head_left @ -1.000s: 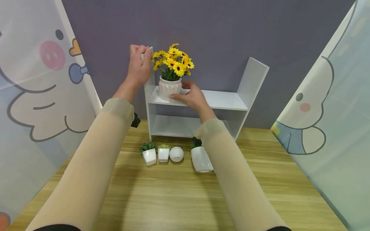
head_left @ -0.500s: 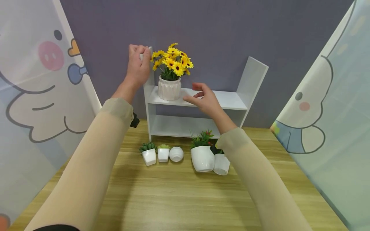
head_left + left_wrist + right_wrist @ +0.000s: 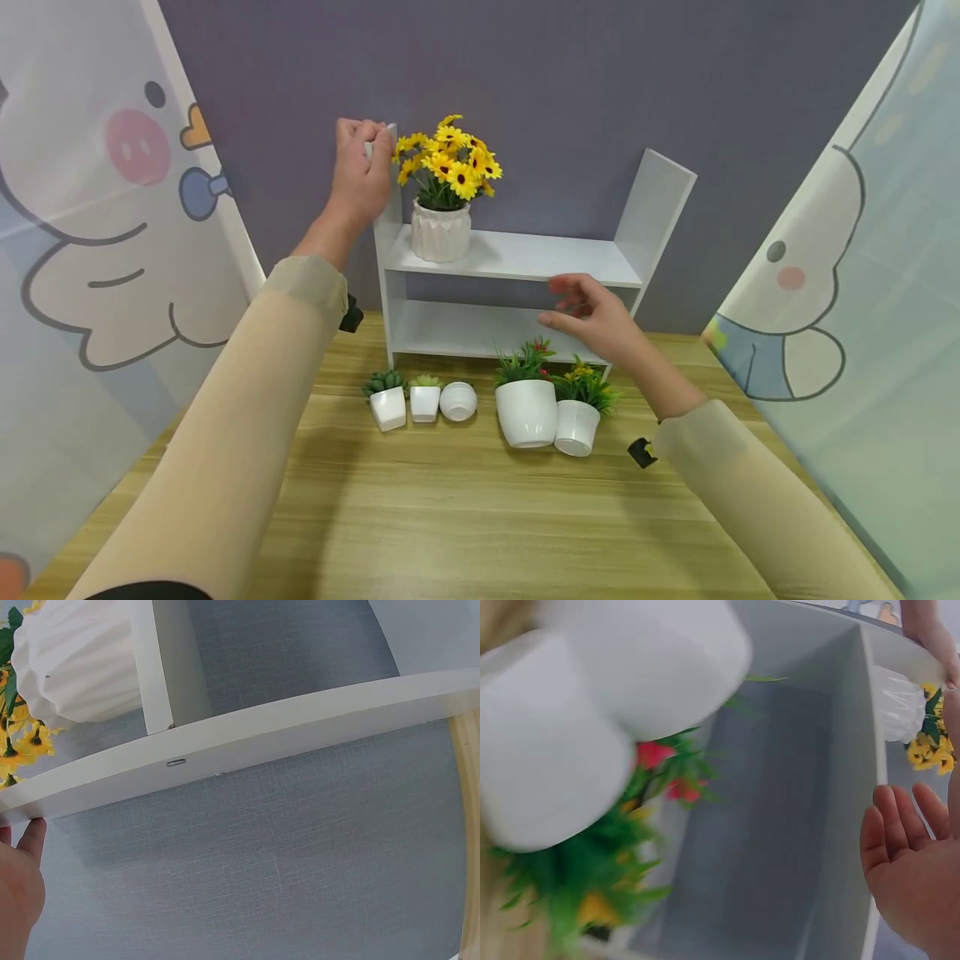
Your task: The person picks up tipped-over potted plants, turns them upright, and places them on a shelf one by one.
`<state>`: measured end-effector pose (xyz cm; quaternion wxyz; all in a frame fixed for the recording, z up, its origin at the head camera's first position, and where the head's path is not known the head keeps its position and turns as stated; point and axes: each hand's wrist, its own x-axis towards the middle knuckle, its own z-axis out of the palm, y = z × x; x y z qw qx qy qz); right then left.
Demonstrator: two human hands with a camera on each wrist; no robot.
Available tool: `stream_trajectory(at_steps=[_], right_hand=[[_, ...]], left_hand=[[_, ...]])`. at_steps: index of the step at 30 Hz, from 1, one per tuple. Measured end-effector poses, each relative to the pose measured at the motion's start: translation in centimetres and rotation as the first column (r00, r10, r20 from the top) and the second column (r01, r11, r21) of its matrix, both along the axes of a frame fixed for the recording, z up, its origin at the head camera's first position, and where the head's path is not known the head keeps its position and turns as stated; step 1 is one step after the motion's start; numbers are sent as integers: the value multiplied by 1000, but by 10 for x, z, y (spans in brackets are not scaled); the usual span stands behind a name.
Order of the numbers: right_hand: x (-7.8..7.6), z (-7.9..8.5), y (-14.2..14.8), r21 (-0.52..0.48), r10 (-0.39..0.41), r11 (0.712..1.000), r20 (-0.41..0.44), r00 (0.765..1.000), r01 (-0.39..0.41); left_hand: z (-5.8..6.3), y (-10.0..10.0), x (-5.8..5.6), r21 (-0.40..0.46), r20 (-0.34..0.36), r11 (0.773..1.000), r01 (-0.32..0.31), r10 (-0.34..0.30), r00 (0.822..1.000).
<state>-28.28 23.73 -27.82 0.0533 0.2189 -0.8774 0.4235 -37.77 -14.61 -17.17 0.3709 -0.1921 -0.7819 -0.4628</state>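
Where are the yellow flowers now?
In the head view, the flowers stand in a pot at the left end of the upper shelf, right of the left hand.

The rectangular two-tier shelf (image 3: 547, 254) is plain white; the round, fluted pot (image 3: 441, 236) is creamy white, its daisy-like flowers (image 3: 452, 162) yellow with dark centres. The large, rounded, glossy pot (image 3: 527, 414) is white, its spiky foliage (image 3: 517, 367) green with red blooms; the smaller tapered white pot (image 3: 576, 427) has yellow-flecked green leaves (image 3: 581, 386). Streaky yellow-brown wood grain patterns the tabletop (image 3: 442, 517); the long fabric sleeves (image 3: 240, 400) are beige, the flat wall (image 3: 540, 92) grey-purple, and the pale left hanging (image 3: 67, 192) bears a grey-outlined cartoon with a pink oval
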Motion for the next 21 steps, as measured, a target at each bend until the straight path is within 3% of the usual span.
stream_trajectory(at_steps=[9, 17, 21], right_hand=[[31, -51, 50, 47, 43, 998, 62, 997, -46], [56, -89, 84, 73, 5, 997, 103, 995, -12], [68, -104, 94, 48, 2, 999, 180, 984, -11]], left_hand=[[-1, -2, -1, 2, -21, 1000, 9, -8, 1000], [1, -1, 0, 8, -15, 1000, 4, -4, 1000], [1, -2, 0, 0, 2, 1000, -7, 7, 1000]])
